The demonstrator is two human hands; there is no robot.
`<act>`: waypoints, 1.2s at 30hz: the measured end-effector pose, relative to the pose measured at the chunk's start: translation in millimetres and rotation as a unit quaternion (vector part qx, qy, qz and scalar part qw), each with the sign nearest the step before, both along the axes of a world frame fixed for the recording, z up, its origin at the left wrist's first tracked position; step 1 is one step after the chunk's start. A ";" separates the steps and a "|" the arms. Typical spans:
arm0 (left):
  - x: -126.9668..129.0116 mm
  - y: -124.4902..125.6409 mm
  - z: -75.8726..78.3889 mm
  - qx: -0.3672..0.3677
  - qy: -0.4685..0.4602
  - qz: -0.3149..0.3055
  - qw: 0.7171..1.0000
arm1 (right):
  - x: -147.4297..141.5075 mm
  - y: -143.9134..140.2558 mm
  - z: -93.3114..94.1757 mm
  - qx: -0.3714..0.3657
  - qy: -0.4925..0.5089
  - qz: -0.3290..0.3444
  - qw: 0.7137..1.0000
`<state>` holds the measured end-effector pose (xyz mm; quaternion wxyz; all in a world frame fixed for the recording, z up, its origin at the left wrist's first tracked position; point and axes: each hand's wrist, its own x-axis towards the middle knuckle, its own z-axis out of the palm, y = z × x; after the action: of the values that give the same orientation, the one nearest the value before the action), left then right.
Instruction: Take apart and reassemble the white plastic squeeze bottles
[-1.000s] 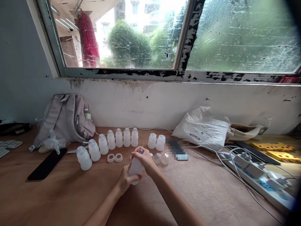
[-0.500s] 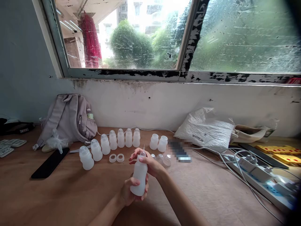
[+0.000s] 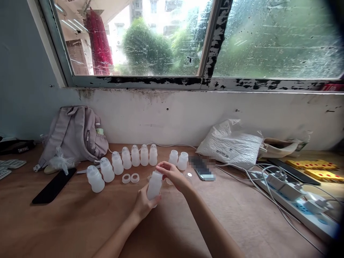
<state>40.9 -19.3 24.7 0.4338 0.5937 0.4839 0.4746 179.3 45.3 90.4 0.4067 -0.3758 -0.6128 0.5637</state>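
Note:
My left hand (image 3: 145, 201) is wrapped round the body of a frosted white baby bottle (image 3: 154, 184), tilted slightly above the table. At the bottle's top, my right hand (image 3: 170, 174) has its fingers closed round the neck end, which they partly hide. Several capped baby bottles (image 3: 117, 163) stand in a curved row to the left and behind. Two white collar rings (image 3: 135, 178) lie flat left of my hands. Beyond my right hand stand two uncapped bottles (image 3: 183, 161). Small clear caps (image 3: 170, 181) sit partly hidden behind my right wrist.
A grey backpack (image 3: 72, 134) and a black flat slab (image 3: 55, 186) occupy the left. To the right are a phone (image 3: 205, 172), a silver plastic parcel (image 3: 231, 143), a power strip (image 3: 298, 202) with trailing white cables, and yellow strips (image 3: 311, 165). Wall and window rise behind the table (image 3: 67, 225).
Both hands have moved the bottle away from me, closer to the rings. The pointed tip seen on the bottle earlier is now covered by my right hand's fingers. The view shifted slightly.

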 end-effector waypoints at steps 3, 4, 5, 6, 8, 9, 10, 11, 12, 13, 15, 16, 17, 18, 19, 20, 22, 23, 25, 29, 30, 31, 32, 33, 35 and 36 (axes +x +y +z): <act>0.4 -1.3 0.3 0.031 0.051 0.024 0.998 | -0.4 4.3 -4.4 0.028 -0.043 -0.088 0.995; 0.4 -1.7 0.5 0.034 0.059 0.024 0.997 | -0.5 5.4 -5.8 0.035 -0.049 -0.102 0.993; 0.4 -1.9 0.8 0.036 0.065 0.022 0.997 | -0.4 6.1 -7.0 0.035 -0.051 -0.105 0.993; 0.4 -1.9 0.9 0.037 0.070 0.020 0.997 | -0.3 6.6 -7.6 0.030 -0.050 -0.101 0.993; 0.4 -1.4 0.6 0.036 0.069 0.011 0.997 | 0.3 6.7 -7.5 0.014 -0.043 -0.091 0.995; 0.5 -0.8 0.2 0.032 0.064 0.004 0.997 | 0.8 6.6 -6.9 0.006 -0.039 -0.087 0.995; 0.7 -0.1 -0.6 0.024 0.055 -0.005 0.998 | 1.3 6.4 -6.2 -0.001 -0.035 -0.084 0.996; 1.0 0.6 -1.4 0.011 0.042 -0.016 0.999 | 1.9 6.2 -5.6 -0.007 -0.029 -0.081 0.996; 1.1 1.5 -2.4 -0.006 0.026 -0.029 0.999 | 2.5 6.2 -5.1 -0.011 -0.022 -0.078 0.997; 1.1 2.3 -3.2 -0.024 0.007 -0.043 0.999 | 3.1 6.2 -4.8 -0.014 -0.014 -0.076 0.997; 0.0 3.6 -4.0 -0.059 -0.037 -0.078 0.995 | 4.0 6.4 -4.9 -0.018 0.005 -0.070 0.997; -1.2 3.9 -3.8 -0.075 -0.061 -0.098 0.990 | 4.2 6.6 -5.3 -0.020 0.016 -0.066 0.997; -2.9 4.0 -3.3 -0.094 -0.088 -0.120 0.984 | 4.4 6.8 -5.8 -0.024 0.029 -0.061 0.997; -4.9 3.8 -2.3 -0.113 -0.116 -0.144 0.976 | 4.4 7.0 -6.3 -0.028 0.041 -0.057 0.997; -7.1 3.4 -1.1 -0.133 -0.144 -0.168 0.966 | 4.3 7.1 -6.8 -0.032 0.054 -0.054 0.997; -9.3 2.8 0.4 -0.153 -0.172 -0.191 0.954 | 4.1 7.1 -7.0 -0.037 0.066 -0.050 0.996; -12.6 1.4 3.2 -0.182 -0.218 -0.231 0.930 | 3.3 6.8 -6.8 -0.049 0.089 -0.037 0.994; -13.2 0.9 4.3 -0.189 -0.231 -0.243 0.923 | 2.8 6.5 -6.4 -0.056 0.097 -0.031 0.993; -12.1 0.8 5.0 -0.183 -0.224 -0.234 0.928 | 1.1 5.8 -5.4 -0.062 0.096 -0.030 0.993; -5.5 5.2 -0.7 -0.104 -0.077 -0.083 0.988 | -3.9 4.2 -6.3 -0.015 -0.017 -0.082 0.996; -4.5 6.7 -3.1 -0.077 -0.035 -0.038 0.996 | -5.5 3.6 -7.4 0.007 -0.059 -0.090 0.994; -4.0 8.2 -5.5 -0.048 0.003 0.002 0.999 | -7.0 2.9 -8.7 0.029 -0.100 -0.096 0.990; -3.9 9.4 -7.6 -0.022 0.033 0.036 0.999 | -8.5 2.2 -10.1 0.050 -0.134 -0.103 0.984; -4.1 10.3 -9.1 0.000 0.055 0.058 0.997 | -9.8 1.5 -11.3 0.067 -0.161 -0.110 0.979; -4.6 10.8 -9.9 0.016 0.062 0.063 0.996 | -11.4 0.5 -12.9 0.086 -0.190 -0.125 0.970; -4.7 10.3 -9.2 0.001 0.045 0.046 0.998 | -11.6 0.1 -13.0 0.087 -0.190 -0.129 0.969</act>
<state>36.2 -9.1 15.5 0.3885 0.5919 0.5294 0.4674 167.7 45.4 77.4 0.3830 -0.5150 -0.6722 0.3691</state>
